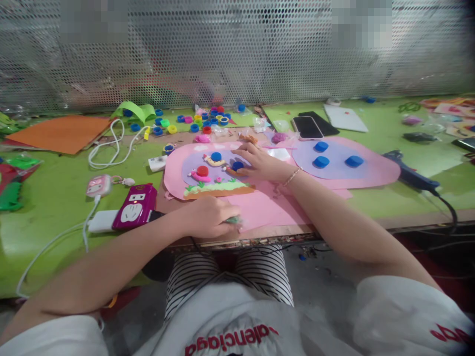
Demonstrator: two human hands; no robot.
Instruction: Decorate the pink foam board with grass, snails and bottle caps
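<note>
"What's nearest, with 12 straight ahead of the wearer?"

"The left grip (210,217), at 12, closed on a green lump (233,219), seemingly soft and partly in clear film. I'd pinch it lightly; it should be light and dent easily."

"And the pink sheet (269,212) toward 1?"

"Thin, I'd guess, so it may bend or slide on the bench (48,183); better taken by an edge."

"Beyond that?"

"The snail panel (172,173), lying flat at 12. The right grip (258,160) is over its side, fingers spread beside the blue-capped snail (237,167). I can't tell whether they clasp it."

"Where would you hold that panel?"

"By its bare pink rim. It looks light and bendy, and the raised snails could smear or come loose. Steady a snail by its hard cap, gently."

"Farther?"

"Loose bottle caps (214,121), toward 12: light, stiff, perhaps slippery. Take them by their sides."
</note>
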